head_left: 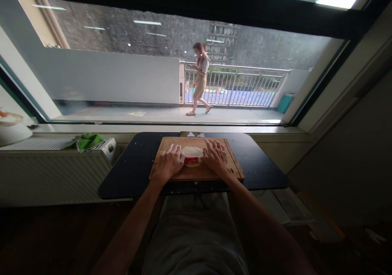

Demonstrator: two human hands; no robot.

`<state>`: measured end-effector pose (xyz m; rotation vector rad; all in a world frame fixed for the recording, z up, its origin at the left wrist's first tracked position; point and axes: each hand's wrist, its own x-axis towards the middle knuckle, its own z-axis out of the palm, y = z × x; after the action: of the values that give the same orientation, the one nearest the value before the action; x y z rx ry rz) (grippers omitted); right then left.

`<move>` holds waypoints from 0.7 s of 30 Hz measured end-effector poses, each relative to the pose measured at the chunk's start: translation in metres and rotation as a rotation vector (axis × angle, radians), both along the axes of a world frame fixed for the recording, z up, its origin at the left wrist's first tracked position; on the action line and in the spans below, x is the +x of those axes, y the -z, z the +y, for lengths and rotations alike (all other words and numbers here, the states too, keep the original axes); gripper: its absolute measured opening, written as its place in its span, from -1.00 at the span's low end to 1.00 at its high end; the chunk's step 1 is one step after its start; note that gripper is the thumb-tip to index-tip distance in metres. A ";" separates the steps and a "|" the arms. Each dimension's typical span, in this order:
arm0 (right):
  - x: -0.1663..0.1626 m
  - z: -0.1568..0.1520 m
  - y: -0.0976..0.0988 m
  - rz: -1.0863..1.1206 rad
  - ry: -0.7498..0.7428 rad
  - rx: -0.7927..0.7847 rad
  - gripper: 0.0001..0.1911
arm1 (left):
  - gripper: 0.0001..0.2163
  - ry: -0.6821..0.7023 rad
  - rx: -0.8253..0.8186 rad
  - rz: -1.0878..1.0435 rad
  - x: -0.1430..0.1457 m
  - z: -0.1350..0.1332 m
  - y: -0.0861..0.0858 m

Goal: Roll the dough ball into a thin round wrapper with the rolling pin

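Observation:
A wooden cutting board (174, 178) lies on a dark table, with a flat pale sheet of dough (192, 150) on it. Across the dough runs a rolling pin (192, 160) with a red label round its middle. My left hand (172, 160) is over its left end, fingers bent forward. On the right end rests my right hand (216, 156), its fingers bent over the pin in the same way. Both hands hide the pin's ends, and dough shows beyond the pin and a little on the near side.
The dark table (260, 167) has rounded corners and stands against a window sill. A radiator (55, 173) with a green cloth (89, 141) is at left, near a white pot (14, 129). Outside the window a person (200, 77) walks past a metal railing (241, 85).

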<state>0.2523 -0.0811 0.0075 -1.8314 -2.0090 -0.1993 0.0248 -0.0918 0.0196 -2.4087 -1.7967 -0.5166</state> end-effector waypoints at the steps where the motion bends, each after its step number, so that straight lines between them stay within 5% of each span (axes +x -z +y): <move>1: 0.000 0.005 -0.002 0.004 -0.001 0.015 -0.37 | -0.51 -0.014 -0.010 -0.001 0.001 0.007 -0.001; 9: 0.000 0.035 -0.035 -0.045 -0.012 -0.072 -0.39 | -0.43 -0.020 -0.035 0.049 -0.001 0.049 -0.017; 14: 0.000 0.052 -0.038 -0.077 -0.008 -0.258 -0.32 | -0.41 -0.001 -0.165 0.147 -0.002 0.068 -0.016; 21: 0.009 0.027 -0.024 -0.205 -0.105 -0.365 -0.27 | -0.43 0.057 -0.205 0.148 -0.006 0.041 -0.002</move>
<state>0.2618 -0.0540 0.0311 -1.9774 -2.4073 0.0148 0.0192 -0.0508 0.0220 -2.5591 -1.8022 -0.1588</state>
